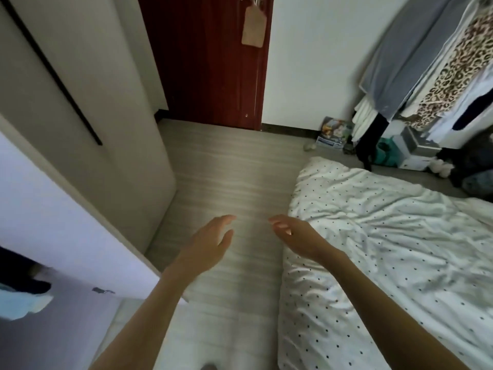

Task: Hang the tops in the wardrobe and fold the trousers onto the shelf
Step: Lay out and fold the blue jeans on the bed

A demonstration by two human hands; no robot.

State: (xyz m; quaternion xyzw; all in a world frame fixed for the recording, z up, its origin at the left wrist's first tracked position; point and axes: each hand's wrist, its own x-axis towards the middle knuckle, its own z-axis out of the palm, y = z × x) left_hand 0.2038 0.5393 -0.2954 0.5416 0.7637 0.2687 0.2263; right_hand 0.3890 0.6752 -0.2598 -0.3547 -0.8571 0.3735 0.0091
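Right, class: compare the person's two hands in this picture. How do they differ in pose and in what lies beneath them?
The left hand has its fingers spread and fairly straight; the right hand has its fingers loosely curled. The left hand hangs over the bare floor; the right hand is at the edge of the dotted white bedding. Both are empty and reach forward.

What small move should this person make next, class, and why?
Probably turn right toward the hanging clothes to pick up a top. Both the left hand and right hand hover open and hold nothing over the grey wood-grain floor, and no garment lies on the white dotted quilt.
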